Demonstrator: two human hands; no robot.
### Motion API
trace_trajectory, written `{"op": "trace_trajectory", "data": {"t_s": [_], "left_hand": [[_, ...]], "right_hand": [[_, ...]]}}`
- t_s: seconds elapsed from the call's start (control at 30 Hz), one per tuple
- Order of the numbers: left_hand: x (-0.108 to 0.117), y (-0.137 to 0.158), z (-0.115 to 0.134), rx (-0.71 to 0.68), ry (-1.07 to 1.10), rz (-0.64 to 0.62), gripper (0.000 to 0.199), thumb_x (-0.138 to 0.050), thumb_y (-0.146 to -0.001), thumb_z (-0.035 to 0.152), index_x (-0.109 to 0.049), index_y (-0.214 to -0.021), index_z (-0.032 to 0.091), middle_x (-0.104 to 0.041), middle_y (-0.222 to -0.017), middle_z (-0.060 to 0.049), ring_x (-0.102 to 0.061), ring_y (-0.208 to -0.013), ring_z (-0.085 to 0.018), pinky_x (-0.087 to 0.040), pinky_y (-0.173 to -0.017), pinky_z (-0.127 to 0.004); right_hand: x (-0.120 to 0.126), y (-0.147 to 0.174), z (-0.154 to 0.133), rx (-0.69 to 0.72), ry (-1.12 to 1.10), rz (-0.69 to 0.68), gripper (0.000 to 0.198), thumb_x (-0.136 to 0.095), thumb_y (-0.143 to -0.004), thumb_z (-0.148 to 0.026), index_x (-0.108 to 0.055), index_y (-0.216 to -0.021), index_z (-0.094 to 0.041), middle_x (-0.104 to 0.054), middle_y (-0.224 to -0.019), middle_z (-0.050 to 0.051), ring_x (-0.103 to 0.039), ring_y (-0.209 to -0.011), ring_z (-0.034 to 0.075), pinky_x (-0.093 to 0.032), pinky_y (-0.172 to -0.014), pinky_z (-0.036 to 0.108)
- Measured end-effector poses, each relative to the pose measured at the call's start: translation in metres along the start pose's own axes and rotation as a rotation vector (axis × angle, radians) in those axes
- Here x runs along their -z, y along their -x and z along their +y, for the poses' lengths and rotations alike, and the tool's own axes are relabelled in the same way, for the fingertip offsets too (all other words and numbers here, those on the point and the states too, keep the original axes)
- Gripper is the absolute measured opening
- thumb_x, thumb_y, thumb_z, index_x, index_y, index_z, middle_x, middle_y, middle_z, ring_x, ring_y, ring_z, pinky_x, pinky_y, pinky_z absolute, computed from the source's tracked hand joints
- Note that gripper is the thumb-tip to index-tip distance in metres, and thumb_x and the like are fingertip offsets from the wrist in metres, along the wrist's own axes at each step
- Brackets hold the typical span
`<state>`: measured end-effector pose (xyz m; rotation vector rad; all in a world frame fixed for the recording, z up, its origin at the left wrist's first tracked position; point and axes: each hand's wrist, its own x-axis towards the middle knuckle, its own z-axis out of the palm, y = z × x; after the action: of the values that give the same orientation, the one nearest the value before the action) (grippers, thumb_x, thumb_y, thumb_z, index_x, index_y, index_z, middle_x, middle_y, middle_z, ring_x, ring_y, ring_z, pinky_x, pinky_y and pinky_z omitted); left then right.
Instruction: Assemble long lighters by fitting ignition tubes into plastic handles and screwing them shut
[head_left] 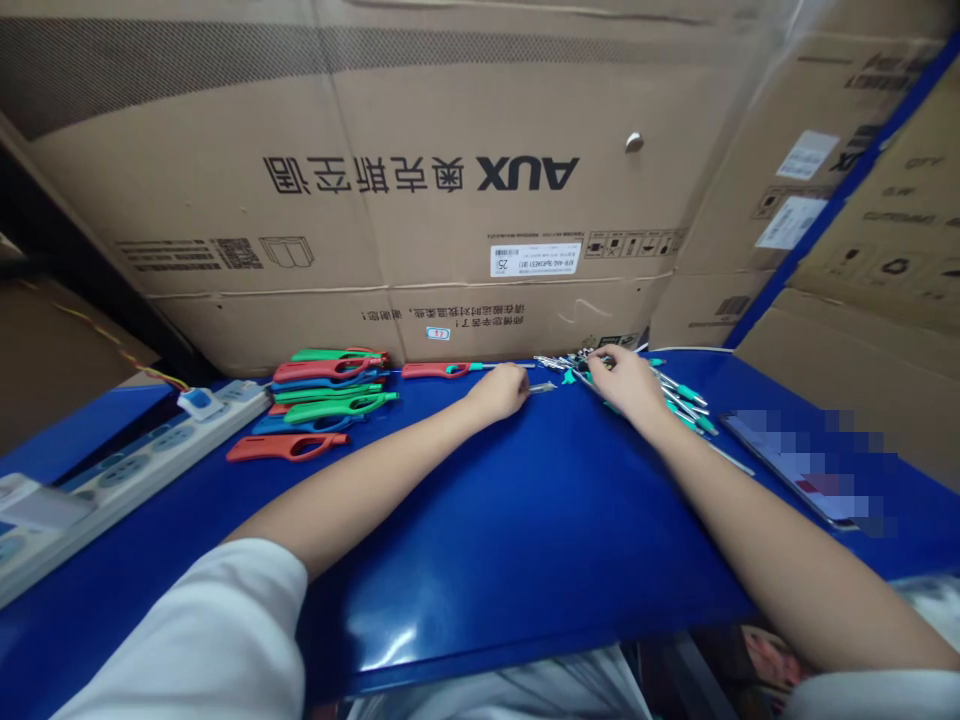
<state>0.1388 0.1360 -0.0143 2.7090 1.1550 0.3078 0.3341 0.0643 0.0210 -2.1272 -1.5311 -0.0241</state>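
My left hand [498, 393] is closed on a small silvery piece [543, 387] that sticks out to the right of the fingers. Just behind it lies a red lighter [435, 370] with a green collar and a thin metal tube. My right hand [624, 380] is at the pile of small metal parts [555, 362], its fingertips pinched together; what they hold, if anything, is hidden. Beside and partly under this hand are several metal lighter tubes with green ends [686, 393]. A small green piece [568, 377] lies between the hands.
Several red, green and blue lighter handles [319, 409] are stacked at the left. A white power strip [172, 440] with plugs runs along the left side. A blurred-out flat device [795, 470] lies at the right. Cardboard [420, 230] walls the blue table [510, 540] at the back.
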Motion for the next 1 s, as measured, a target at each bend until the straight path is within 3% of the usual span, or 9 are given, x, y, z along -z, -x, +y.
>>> {"op": "trace_trajectory", "data": {"t_s": [0.13,0.23,0.37,0.5,0.6,0.73,0.83,1.0], "left_hand": [[-0.006,-0.009,0.026,-0.103,0.052,-0.016,0.036,-0.063,-0.098,0.035,-0.060,-0.128,0.016,-0.062,-0.127,-0.011,-0.065,-0.108,-0.024,-0.058,-0.090,-0.045],[0.004,-0.005,0.026,-0.114,0.020,0.030,0.035,-0.062,-0.098,0.034,-0.060,-0.127,0.016,-0.063,-0.127,-0.011,-0.065,-0.107,-0.024,-0.058,-0.090,-0.045],[0.027,0.011,-0.005,0.007,-0.120,0.131,0.034,-0.062,-0.098,0.035,-0.060,-0.127,0.017,-0.062,-0.129,-0.011,-0.064,-0.110,-0.025,-0.057,-0.093,-0.046],[0.045,0.027,-0.048,0.106,-0.227,0.136,0.035,-0.062,-0.098,0.035,-0.060,-0.128,0.017,-0.061,-0.130,-0.011,-0.064,-0.110,-0.025,-0.057,-0.093,-0.046],[0.052,0.039,-0.075,0.100,-0.243,0.085,0.034,-0.063,-0.097,0.035,-0.062,-0.125,0.016,-0.063,-0.128,-0.011,-0.064,-0.112,-0.025,-0.055,-0.095,-0.048],[0.067,0.055,-0.100,0.107,-0.225,0.079,0.037,-0.062,-0.091,0.030,-0.066,-0.125,0.018,-0.063,-0.134,-0.014,-0.061,-0.121,-0.032,-0.051,-0.101,-0.046],[0.086,0.069,-0.111,0.076,-0.182,0.075,0.037,-0.058,-0.089,0.032,-0.068,-0.125,0.024,-0.066,-0.134,-0.005,-0.062,-0.123,-0.024,-0.047,-0.106,-0.035],[0.129,0.103,-0.131,0.210,-0.164,0.194,0.040,-0.051,-0.090,0.033,-0.069,-0.122,0.018,-0.073,-0.123,-0.007,-0.067,-0.112,-0.023,-0.050,-0.099,-0.030]], "right_hand": [[0.013,-0.006,0.009,-0.068,-0.043,0.107,0.039,-0.044,-0.088,-0.039,-0.075,-0.104,-0.022,-0.077,-0.103,0.011,-0.069,-0.090,0.030,-0.049,-0.069,0.034],[0.020,-0.008,0.013,0.000,-0.068,0.131,0.041,-0.039,-0.092,-0.035,-0.071,-0.113,-0.021,-0.075,-0.114,0.011,-0.069,-0.092,0.027,-0.050,-0.073,0.033],[0.008,0.001,0.008,0.211,-0.053,0.016,0.046,-0.037,-0.098,-0.033,-0.056,-0.138,-0.019,-0.074,-0.118,0.010,-0.069,-0.089,0.022,-0.051,-0.078,0.030],[-0.022,0.018,-0.008,0.360,0.079,-0.125,0.050,-0.034,-0.102,-0.033,-0.050,-0.148,-0.024,-0.065,-0.134,0.013,-0.067,-0.106,0.027,-0.051,-0.086,0.034],[-0.038,0.024,-0.015,0.348,0.206,-0.184,0.052,-0.033,-0.101,-0.032,-0.049,-0.150,-0.023,-0.064,-0.131,0.018,-0.069,-0.098,0.031,-0.053,-0.081,0.040],[-0.041,0.019,-0.009,0.300,0.308,-0.194,0.053,-0.032,-0.101,-0.030,-0.049,-0.151,-0.021,-0.062,-0.129,0.020,-0.070,-0.097,0.033,-0.054,-0.080,0.043],[-0.035,0.013,-0.002,0.278,0.338,-0.184,0.051,-0.034,-0.102,-0.032,-0.051,-0.149,-0.024,-0.064,-0.123,0.017,-0.070,-0.096,0.032,-0.054,-0.080,0.041],[-0.028,0.015,-0.005,0.310,0.337,-0.111,0.053,-0.023,-0.106,-0.034,-0.042,-0.154,-0.021,-0.056,-0.137,0.017,-0.067,-0.106,0.030,-0.053,-0.085,0.038]]}}
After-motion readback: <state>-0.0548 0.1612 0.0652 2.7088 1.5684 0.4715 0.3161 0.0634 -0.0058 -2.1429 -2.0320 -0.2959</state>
